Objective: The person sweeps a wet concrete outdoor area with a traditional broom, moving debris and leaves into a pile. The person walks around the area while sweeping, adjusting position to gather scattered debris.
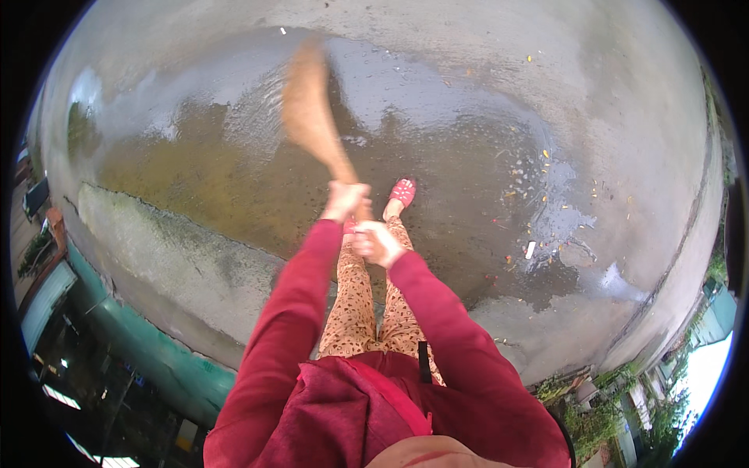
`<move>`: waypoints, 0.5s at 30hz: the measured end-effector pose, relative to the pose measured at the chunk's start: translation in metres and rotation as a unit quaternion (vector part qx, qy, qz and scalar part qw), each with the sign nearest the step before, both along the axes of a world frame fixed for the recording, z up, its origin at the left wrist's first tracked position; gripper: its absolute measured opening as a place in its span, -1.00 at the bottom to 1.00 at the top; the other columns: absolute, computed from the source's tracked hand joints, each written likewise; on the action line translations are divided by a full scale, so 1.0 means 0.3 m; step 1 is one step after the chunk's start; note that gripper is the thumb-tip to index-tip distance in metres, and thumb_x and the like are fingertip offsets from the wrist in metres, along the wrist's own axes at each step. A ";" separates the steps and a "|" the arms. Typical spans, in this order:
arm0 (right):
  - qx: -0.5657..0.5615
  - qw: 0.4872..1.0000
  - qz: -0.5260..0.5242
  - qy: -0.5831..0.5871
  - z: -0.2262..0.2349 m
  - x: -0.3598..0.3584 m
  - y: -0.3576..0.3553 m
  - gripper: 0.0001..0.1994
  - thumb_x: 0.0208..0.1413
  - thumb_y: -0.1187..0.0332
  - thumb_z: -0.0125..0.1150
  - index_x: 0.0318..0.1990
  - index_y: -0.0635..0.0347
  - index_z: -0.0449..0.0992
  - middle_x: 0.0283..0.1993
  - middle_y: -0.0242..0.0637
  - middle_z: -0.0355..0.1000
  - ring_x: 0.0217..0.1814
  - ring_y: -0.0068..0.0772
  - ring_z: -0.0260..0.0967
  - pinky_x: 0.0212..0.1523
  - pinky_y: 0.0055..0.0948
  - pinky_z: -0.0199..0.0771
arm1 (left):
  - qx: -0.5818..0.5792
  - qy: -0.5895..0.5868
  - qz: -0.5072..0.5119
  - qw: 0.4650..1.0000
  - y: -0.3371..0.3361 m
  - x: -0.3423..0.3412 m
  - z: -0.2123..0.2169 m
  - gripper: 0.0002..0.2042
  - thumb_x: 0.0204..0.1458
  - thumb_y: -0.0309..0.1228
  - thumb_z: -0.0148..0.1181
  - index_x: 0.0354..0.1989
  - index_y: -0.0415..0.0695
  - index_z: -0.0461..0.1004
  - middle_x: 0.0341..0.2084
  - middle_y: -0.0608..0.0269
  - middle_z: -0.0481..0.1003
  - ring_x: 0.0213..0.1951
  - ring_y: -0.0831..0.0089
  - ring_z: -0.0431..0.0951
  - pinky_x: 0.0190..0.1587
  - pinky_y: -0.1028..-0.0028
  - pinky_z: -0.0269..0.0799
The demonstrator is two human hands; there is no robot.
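Both my hands grip a tan straw broom [308,109] that reaches out ahead of me, its head smeared by motion over a wide puddle [234,148]. My left hand [346,200] is closed round the handle farther from my body. Nearer to me, my right hand [377,243] is closed on the handle's end. Ripples spread in the shallow water left of the broom head. My right foot, in a pink perforated slipper [402,192], stands on the wet ground; my forearms partly hide the left foot.
Leaves and small litter lie in the wet right part, with a white scrap [531,249] among them. A raised concrete strip [168,242] borders the puddle at the left, with a green wall [156,327] beyond it. Plants [593,425] grow at the lower right edge.
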State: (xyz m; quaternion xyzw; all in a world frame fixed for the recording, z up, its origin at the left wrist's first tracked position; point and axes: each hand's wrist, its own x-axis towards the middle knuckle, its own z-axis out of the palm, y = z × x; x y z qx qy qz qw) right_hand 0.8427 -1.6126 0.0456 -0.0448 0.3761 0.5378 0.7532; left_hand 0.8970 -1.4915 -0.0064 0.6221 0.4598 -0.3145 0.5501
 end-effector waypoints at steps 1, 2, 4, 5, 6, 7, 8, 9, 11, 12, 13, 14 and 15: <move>-0.027 0.998 -0.049 0.014 0.076 0.012 -0.119 -0.81 -0.04 0.38 -0.02 -0.61 0.05 0.15 -0.72 -0.55 0.06 -0.77 -0.71 -0.03 -0.81 -0.71 -0.01 | -0.003 0.004 -0.061 0.998 -0.161 0.002 -0.020 -0.75 -0.32 -0.46 0.14 -0.46 -0.34 0.28 -0.68 0.07 0.43 -0.57 0.34 0.51 -0.53 0.37 0.45; -0.070 0.987 -0.142 0.003 0.115 -0.023 -0.223 -0.82 -0.04 0.40 -0.04 -0.61 0.08 0.15 -0.73 -0.52 0.06 -0.79 -0.71 -0.04 -0.82 -0.72 0.01 | 0.001 0.002 -0.157 0.988 -0.310 0.004 -0.017 -0.60 -0.31 -0.45 0.13 -0.29 -0.38 0.16 -0.59 -0.04 0.45 -0.53 0.27 0.53 -0.44 0.36 0.46; -0.192 0.947 -0.248 0.066 0.212 -0.068 -0.360 -0.85 -0.07 0.44 -0.08 -0.62 0.12 0.16 -0.73 -0.50 0.08 -0.81 -0.69 -0.02 -0.83 -0.71 0.08 | -0.076 0.031 -0.306 0.948 -0.567 0.044 0.094 -0.37 -0.33 -0.42 0.14 -0.07 -0.40 -0.03 -0.40 -0.20 0.45 -0.48 0.14 0.54 -0.30 0.39 0.46; -0.201 0.937 -0.275 0.073 0.217 -0.109 -0.398 -0.86 -0.09 0.42 -0.05 -0.62 0.10 0.19 -0.74 -0.52 0.10 -0.82 -0.69 -0.01 -0.83 -0.69 0.08 | -0.068 0.063 -0.335 0.938 -0.666 0.024 0.100 -0.37 -0.34 -0.41 0.16 -0.07 -0.39 0.00 -0.40 -0.14 0.46 -0.45 0.15 0.54 -0.28 0.40 0.45; -0.238 0.926 -0.282 0.078 0.246 -0.107 -0.427 -0.87 -0.10 0.40 -0.03 -0.62 0.07 0.22 -0.75 -0.53 0.11 -0.81 -0.68 0.00 -0.81 -0.69 0.10 | -0.067 0.040 -0.393 0.916 -0.740 0.014 0.113 -0.39 -0.36 -0.41 0.16 -0.09 -0.40 0.05 -0.41 -0.12 0.47 -0.45 0.17 0.54 -0.30 0.40 0.45; -0.270 0.911 -0.298 0.085 0.278 -0.098 -0.434 -0.88 -0.11 0.39 -0.01 -0.62 0.04 0.24 -0.75 -0.55 0.12 -0.81 -0.68 0.02 -0.79 -0.68 0.11 | -0.061 0.018 -0.457 0.887 -0.783 0.024 0.153 -0.41 -0.37 -0.41 0.16 -0.11 -0.40 0.09 -0.42 -0.10 0.48 -0.44 0.18 0.54 -0.31 0.40 0.45; -0.277 0.906 -0.312 0.077 0.301 -0.075 -0.445 -0.88 -0.11 0.38 -0.03 -0.62 0.05 0.24 -0.74 -0.54 0.12 -0.80 -0.66 0.03 -0.77 -0.66 0.11 | -0.114 0.027 -0.464 0.878 -0.812 0.045 0.186 -0.44 -0.38 -0.42 0.16 -0.14 -0.40 0.12 -0.45 -0.07 0.48 -0.48 0.21 0.54 -0.36 0.40 0.45; -0.283 0.901 -0.322 0.067 0.320 -0.041 -0.453 -0.88 -0.10 0.38 -0.05 -0.61 0.06 0.24 -0.73 -0.54 0.12 -0.78 -0.65 0.05 -0.75 -0.63 0.12 | -0.165 0.036 -0.467 0.868 -0.833 0.069 0.216 -0.47 -0.38 -0.42 0.15 -0.16 -0.39 0.15 -0.47 -0.04 0.48 -0.51 0.25 0.53 -0.40 0.39 0.45; -0.295 0.898 -0.320 0.063 0.364 0.002 -0.392 -0.87 -0.08 0.35 -0.08 -0.62 0.06 0.24 -0.73 -0.52 0.14 -0.77 -0.61 0.08 -0.72 -0.59 0.13 | -0.248 0.055 -0.458 0.852 -0.787 0.099 0.270 -0.53 -0.39 -0.43 0.15 -0.23 -0.37 0.20 -0.53 0.03 0.46 -0.57 0.31 0.50 -0.50 0.40 0.43; -0.311 0.899 -0.302 0.063 0.391 0.018 -0.354 -0.85 -0.07 0.34 -0.09 -0.63 0.06 0.24 -0.73 -0.52 0.14 -0.76 -0.60 0.09 -0.71 -0.58 0.14 | -0.289 0.058 -0.440 0.848 -0.752 0.110 0.298 -0.56 -0.39 -0.43 0.15 -0.27 -0.36 0.23 -0.57 0.07 0.45 -0.60 0.35 0.48 -0.55 0.41 0.41; -0.318 0.906 -0.272 0.066 0.419 0.018 -0.297 -0.84 -0.06 0.32 -0.10 -0.64 0.05 0.24 -0.73 -0.51 0.15 -0.76 -0.58 0.10 -0.71 -0.57 0.14 | -0.323 0.065 -0.410 0.851 -0.679 0.105 0.327 -0.59 -0.40 -0.43 0.16 -0.31 -0.35 0.26 -0.60 0.11 0.43 -0.63 0.39 0.46 -0.61 0.42 0.39; -0.235 0.926 -0.294 0.025 0.435 -0.008 -0.248 -0.82 -0.03 0.29 -0.14 -0.61 0.07 0.26 -0.73 -0.46 0.18 -0.74 -0.52 0.13 -0.70 -0.54 0.18 | -0.302 0.025 -0.363 0.881 -0.611 0.082 0.351 -0.63 -0.38 -0.42 0.17 -0.35 -0.33 0.27 -0.65 0.17 0.39 -0.67 0.44 0.42 -0.65 0.48 0.35; -0.211 0.942 -0.259 0.032 0.443 -0.049 -0.187 -0.83 -0.04 0.29 -0.11 -0.60 0.06 0.28 -0.73 -0.46 0.19 -0.74 -0.52 0.14 -0.69 -0.55 0.18 | -0.278 -0.016 -0.314 0.908 -0.538 0.043 0.385 -0.67 -0.37 -0.42 0.18 -0.39 -0.31 0.28 -0.69 0.23 0.34 -0.70 0.49 0.38 -0.70 0.55 0.30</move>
